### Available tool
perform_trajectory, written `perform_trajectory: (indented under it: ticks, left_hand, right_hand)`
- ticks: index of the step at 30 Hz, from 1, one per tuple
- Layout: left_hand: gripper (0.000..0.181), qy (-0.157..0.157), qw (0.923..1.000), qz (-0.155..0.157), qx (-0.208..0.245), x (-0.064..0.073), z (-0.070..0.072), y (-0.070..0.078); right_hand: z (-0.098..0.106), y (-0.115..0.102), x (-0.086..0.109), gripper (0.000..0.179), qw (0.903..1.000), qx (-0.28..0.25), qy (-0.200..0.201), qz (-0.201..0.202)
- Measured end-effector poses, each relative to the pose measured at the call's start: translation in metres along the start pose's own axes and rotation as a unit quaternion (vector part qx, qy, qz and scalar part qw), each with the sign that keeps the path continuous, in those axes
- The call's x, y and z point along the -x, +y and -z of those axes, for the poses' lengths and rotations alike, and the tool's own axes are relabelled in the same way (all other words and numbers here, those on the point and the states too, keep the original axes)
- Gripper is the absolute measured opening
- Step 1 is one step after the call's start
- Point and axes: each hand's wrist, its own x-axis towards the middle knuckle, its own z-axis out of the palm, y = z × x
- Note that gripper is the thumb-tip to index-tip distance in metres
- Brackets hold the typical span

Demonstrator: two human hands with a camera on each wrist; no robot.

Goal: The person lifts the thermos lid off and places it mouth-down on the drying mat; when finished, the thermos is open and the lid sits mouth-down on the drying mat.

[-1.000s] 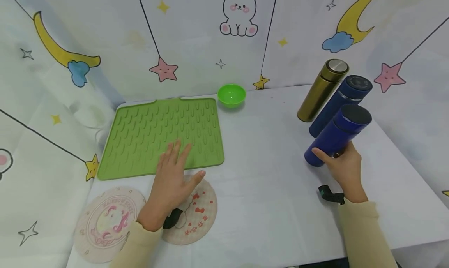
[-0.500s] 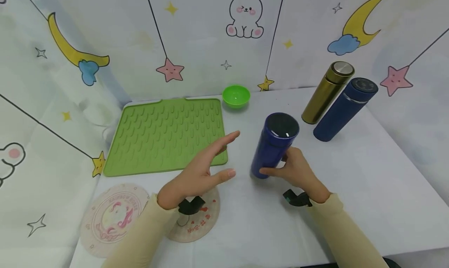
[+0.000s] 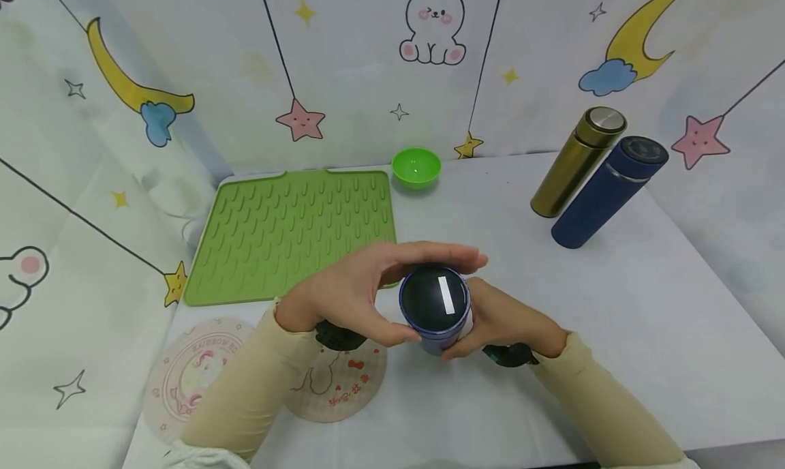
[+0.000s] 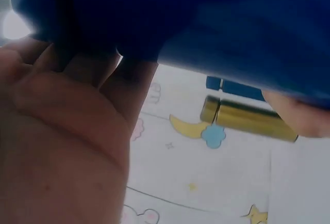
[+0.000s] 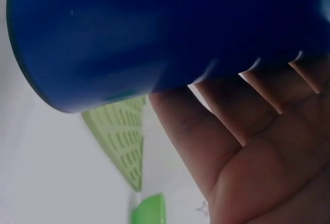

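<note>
In the head view a shiny blue thermos (image 3: 434, 346) with a dark lid (image 3: 432, 298) is in front of the person, its top facing the camera. My right hand (image 3: 505, 315) grips its body from the right, thumb in front. The right wrist view shows the fingers (image 5: 180, 131) going behind the blue wall (image 5: 113, 38). My left hand (image 3: 358, 288) is at the lid from the left. Its fingers reach nearly straight along the far side, past the lid, and the thumb tip lies at the near edge. The left wrist view hides those fingertips behind the thermos (image 4: 232, 22).
A gold thermos (image 3: 570, 169) and a dark blue thermos (image 3: 604, 200) stand at the back right. A green textured mat (image 3: 288, 230) lies at the left, with a small green bowl (image 3: 417, 169) behind it. Two round mats, one pink (image 3: 190, 380) and one beige (image 3: 343, 390), lie near the left arm.
The right hand has brought the blue thermos leftward from beside the other two to the front middle. The left hand has left its place over the green mat and moved right to the lid.
</note>
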Motion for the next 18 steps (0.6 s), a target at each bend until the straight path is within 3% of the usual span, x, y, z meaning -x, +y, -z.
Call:
perform_trajectory:
  ticks: [3, 6, 11, 15, 18]
  left_hand:
    - [0.078, 0.002, 0.9992, -0.004, -0.039, 0.002, -0.001, 0.001]
    - [0.074, 0.021, 0.9959, -0.026, -0.084, 0.003, 0.0, 0.0]
    - [0.072, 0.084, 0.9832, -0.056, -0.152, 0.007, 0.001, -0.007]
    - [0.073, 0.173, 0.9641, -0.063, -0.191, 0.012, -0.002, -0.019]
    - [0.075, 0.254, 0.9383, -0.075, -0.222, 0.014, -0.007, -0.031]
  right_hand:
    - [0.001, 0.002, -0.003, 0.088, 0.9997, 0.017, 0.014, 0.01]
    - [0.004, 0.005, -0.006, 0.083, 0.9975, 0.049, 0.041, 0.029]
    - [0.01, 0.011, -0.011, 0.073, 0.9852, 0.125, 0.108, 0.045]
    - [0.009, 0.013, -0.013, 0.079, 0.9615, 0.201, 0.186, 0.029]
    - [0.005, 0.015, -0.015, 0.082, 0.9271, 0.272, 0.257, 0.018]
